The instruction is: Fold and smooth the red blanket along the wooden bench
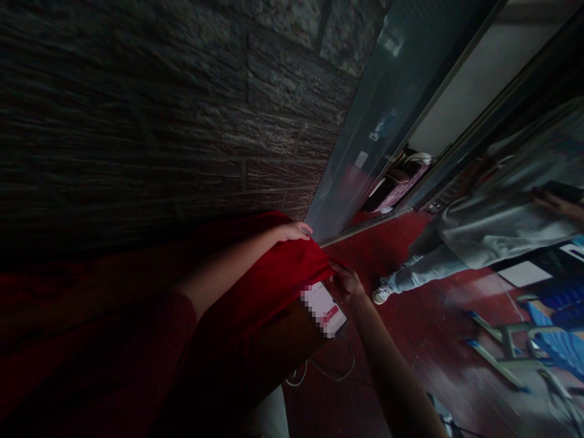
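Observation:
A red cloth (267, 283) covers part of a wooden table (285, 350) that stands along the wall. My left hand (294, 232) rests on the far part of this cloth, fingers stretched out over its edge. At the table's right end, my right hand (347, 281) grips the cloth's corner between thumb and fingers. Just below that corner lies a phone (335, 319) with a lit screen, partly blurred out, close to the table edge and near my right wrist.
A rough stone-block wall (205, 121) rises behind the table, beside a glass door frame (351, 152). To the right stands a person (497, 201) in a grey top and jeans. Blue chairs (554, 322) stand on the red floor (438, 322). A white cable (342, 371) hangs below the table edge.

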{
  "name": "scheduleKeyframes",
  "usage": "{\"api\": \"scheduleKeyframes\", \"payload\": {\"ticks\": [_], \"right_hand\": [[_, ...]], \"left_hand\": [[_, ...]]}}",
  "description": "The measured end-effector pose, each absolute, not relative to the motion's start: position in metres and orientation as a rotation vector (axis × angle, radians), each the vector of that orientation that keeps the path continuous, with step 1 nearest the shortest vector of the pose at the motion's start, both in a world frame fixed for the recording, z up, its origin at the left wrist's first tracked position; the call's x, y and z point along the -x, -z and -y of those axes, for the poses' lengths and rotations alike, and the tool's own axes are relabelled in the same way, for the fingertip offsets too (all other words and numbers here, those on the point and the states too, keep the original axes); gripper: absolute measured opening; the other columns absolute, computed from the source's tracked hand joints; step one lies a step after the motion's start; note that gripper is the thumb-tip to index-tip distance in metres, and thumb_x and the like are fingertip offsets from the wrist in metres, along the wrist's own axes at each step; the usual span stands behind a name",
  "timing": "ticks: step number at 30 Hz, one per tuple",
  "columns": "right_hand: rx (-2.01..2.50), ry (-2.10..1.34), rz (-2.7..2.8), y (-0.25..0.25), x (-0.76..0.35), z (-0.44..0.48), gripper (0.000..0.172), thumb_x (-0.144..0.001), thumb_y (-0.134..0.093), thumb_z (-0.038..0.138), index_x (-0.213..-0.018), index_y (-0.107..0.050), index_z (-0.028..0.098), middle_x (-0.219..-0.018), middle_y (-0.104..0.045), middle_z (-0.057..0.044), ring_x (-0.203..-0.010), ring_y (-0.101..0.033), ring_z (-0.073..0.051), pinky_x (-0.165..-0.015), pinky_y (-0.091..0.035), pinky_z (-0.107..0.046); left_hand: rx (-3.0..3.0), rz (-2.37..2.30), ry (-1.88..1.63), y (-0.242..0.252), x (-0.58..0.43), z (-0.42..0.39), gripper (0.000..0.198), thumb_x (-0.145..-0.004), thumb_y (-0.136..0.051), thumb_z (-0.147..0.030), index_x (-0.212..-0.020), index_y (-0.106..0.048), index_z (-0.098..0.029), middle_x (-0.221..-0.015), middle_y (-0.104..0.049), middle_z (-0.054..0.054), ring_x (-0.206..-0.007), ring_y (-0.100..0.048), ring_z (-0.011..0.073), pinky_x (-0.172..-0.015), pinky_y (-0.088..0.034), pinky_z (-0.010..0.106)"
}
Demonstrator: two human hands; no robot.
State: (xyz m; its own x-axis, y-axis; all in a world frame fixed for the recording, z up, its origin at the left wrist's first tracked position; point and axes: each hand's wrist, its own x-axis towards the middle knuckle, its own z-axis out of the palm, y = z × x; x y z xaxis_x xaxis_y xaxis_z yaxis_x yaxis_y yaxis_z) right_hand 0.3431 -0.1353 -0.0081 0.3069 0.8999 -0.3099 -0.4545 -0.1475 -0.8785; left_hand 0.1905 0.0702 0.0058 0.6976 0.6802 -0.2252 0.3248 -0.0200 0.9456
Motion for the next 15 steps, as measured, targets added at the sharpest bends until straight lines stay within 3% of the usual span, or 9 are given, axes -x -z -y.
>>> {"api": "scheduleKeyframes", "payload": {"ticks": [5, 10, 15], "right_hand": [[1.193, -1.148, 0.331, -0.006, -0.335, 0.15, 0.035, -0.055, -0.089, 0.026, -0.073, -0.059, 0.018, -0.059, -0.062, 0.004, -0.049, -0.053, -0.009, -0.048, -0.047, -0.021], [1.195, -1.211, 0.447, -0.022, -0.319, 0.154, 0.038, -0.06, -0.088, 0.032, -0.079, -0.058, 0.018, -0.059, -0.06, 0.004, -0.046, -0.05, -0.008, -0.041, -0.039, -0.02], [1.275, -1.192, 0.554, -0.018, -0.307, 0.144, 0.048, -0.051, -0.089, 0.03, -0.085, -0.058, 0.018, -0.065, -0.064, 0.002, -0.048, -0.054, -0.009, -0.039, -0.036, -0.018]], "left_hand": [[-1.67, -0.849, -0.399, 0.0, -0.198, -0.066, 0.035, -0.071, -0.076, -0.017, -0.105, -0.069, -0.015, -0.092, -0.074, 0.005, -0.082, -0.066, 0.0173, -0.08, -0.05, 0.027], [-1.658, -0.839, -0.469, -0.001, -0.2, -0.066, 0.031, -0.072, -0.076, -0.019, -0.102, -0.07, -0.014, -0.095, -0.074, 0.007, -0.09, -0.067, 0.0187, -0.085, -0.049, 0.028], [-1.601, -0.806, -0.536, -0.005, -0.193, -0.068, 0.031, -0.074, -0.077, -0.027, -0.102, -0.071, -0.016, -0.098, -0.074, 0.006, -0.093, -0.067, 0.018, -0.088, -0.05, 0.028]]}}
